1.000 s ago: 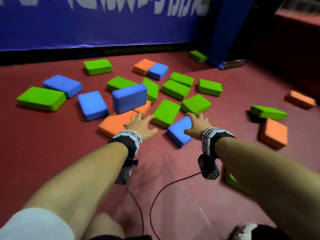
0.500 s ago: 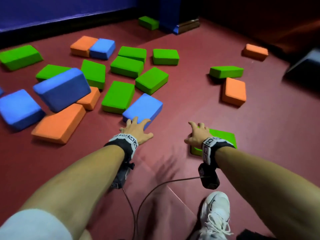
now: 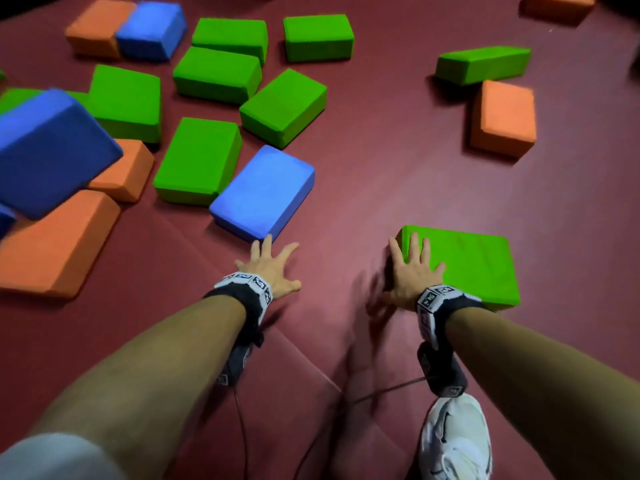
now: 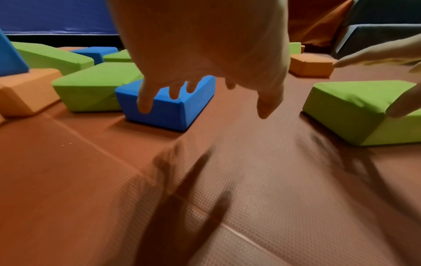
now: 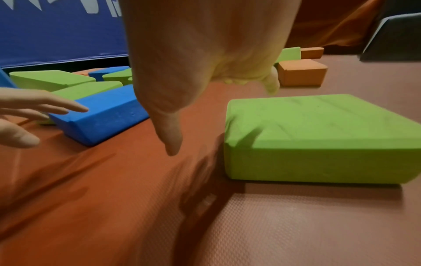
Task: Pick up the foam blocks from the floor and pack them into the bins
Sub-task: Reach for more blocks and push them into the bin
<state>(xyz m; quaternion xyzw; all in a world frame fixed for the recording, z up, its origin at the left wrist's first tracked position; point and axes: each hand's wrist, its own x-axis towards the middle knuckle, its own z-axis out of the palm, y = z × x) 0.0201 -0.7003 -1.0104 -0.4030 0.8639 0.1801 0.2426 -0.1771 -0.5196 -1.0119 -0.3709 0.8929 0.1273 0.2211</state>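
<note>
I see both hands spread and holding nothing: my left hand (image 3: 272,268) nears the blue block (image 3: 263,194), my right hand (image 3: 412,270) is over the green block (image 3: 474,265).

We see bare floor (image 3: 363,188) between blue block (image 3: 263,194) and near green block (image 3: 464,265) | left of blue: green block (image 3: 199,161) touching, orange blocks crowd | right: orange block (image 3: 502,117) well apart.

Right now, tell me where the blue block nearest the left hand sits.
In the head view the blue block lies on the floor just ahead of the left hand, against a green block on its left.
</note>
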